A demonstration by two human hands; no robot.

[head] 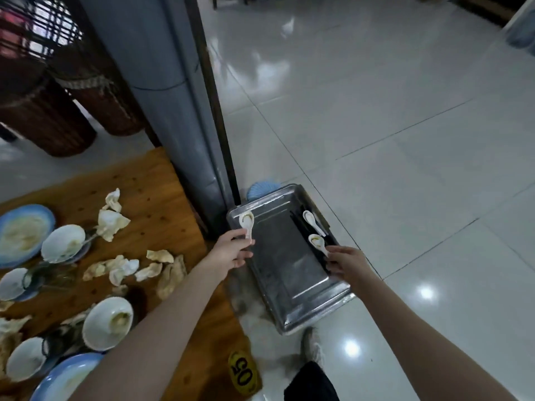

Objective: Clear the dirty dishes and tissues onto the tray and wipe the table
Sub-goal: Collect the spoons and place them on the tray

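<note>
A steel tray (292, 273) sits to the right of the wooden table (162, 198). My left hand (230, 250) holds a white soup spoon (247, 222) by its handle over the tray's near-left corner. My right hand (348, 263) pinches the handle of a second white spoon (317, 243) over the tray's right side. A third spoon (311, 219) lies in the tray beside dark chopsticks (301, 227). On the table lie crumpled tissues (111, 219), more tissues (139, 269), white bowls (63, 243) and blue plates (23, 233).
A grey pillar (179, 111) rises just behind the table and tray. Wicker baskets (43, 123) stand at the far left. A blue object (259, 189) lies behind the tray. A yellow number tag (243, 374) sits at the table's near corner. Glossy tiled floor (405, 140) spreads to the right.
</note>
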